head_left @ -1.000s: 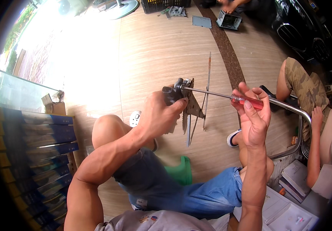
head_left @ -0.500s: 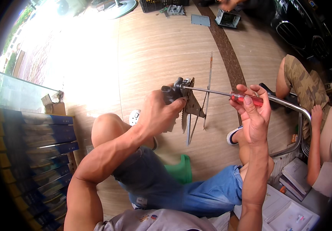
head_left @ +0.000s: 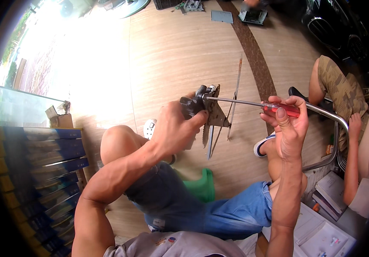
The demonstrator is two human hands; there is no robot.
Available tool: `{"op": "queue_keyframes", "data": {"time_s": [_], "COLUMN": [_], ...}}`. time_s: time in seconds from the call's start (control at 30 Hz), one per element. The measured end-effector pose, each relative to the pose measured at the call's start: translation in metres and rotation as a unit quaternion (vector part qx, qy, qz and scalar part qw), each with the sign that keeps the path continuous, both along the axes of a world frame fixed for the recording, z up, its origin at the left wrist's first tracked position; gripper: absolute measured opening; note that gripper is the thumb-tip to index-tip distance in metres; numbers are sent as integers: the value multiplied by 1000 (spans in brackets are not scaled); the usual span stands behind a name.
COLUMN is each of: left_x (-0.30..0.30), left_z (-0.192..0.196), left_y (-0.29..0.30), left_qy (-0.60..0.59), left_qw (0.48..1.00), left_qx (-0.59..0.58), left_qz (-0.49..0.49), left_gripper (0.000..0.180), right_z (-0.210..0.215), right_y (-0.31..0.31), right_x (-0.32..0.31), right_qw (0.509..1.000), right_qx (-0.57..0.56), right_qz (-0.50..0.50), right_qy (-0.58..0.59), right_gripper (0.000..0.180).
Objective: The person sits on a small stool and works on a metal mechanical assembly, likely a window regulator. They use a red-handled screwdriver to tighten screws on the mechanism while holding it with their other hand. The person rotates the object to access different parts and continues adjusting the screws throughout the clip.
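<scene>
My left hand [head_left: 176, 128] is closed round the black motor [head_left: 189, 106] of what looks like a car window regulator, held up in front of my knees. Its dark metal plate [head_left: 218, 115] has a toothed edge, and long thin arms [head_left: 237, 83] stick out from it. In my right hand [head_left: 292, 130] is a screwdriver [head_left: 285, 109] with a red handle, gripped between thumb and fingers. The long shaft runs level to the left, and its tip meets the motor side of the regulator. The exact spot at the tip is too small to make out.
Blue and yellow boxes [head_left: 66, 149] are stacked at the left. A green plastic object [head_left: 203, 186] stands between my legs. Another person's arm [head_left: 352, 158] and a bent chrome tube [head_left: 327, 115] are at the right, above a white tray [head_left: 321, 242]. A grey panel [head_left: 222, 16] lies far ahead.
My right hand and the screwdriver handle have shifted slightly right, and the fingers have changed position on the handle. The tip stays against the regulator. My left hand keeps its hold.
</scene>
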State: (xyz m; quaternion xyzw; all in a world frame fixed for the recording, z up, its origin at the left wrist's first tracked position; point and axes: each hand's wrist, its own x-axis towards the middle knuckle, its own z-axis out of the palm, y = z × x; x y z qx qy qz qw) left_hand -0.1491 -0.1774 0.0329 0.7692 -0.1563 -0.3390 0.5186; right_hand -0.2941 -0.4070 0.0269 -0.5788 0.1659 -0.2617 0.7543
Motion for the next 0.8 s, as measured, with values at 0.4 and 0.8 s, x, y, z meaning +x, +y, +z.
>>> {"op": "queue_keyframes", "data": {"time_s": [0.4,0.8], "left_x": [0,3], "left_z": [2,1], "left_y": [-4,-6], "left_qy": [-6,-12], "left_qw": [1000,1000], "left_qx": [0,-19], "left_qz": [-17,-7], "left_gripper": [31,34], "right_z": [-7,-6], "right_y": [-2,0], "right_x": [-7,-3], "right_qw": [994,993], "right_qx": [-90,-94], "right_qz": [-68,-74], "right_qy": [2,15], "right_gripper": [31,30]}}
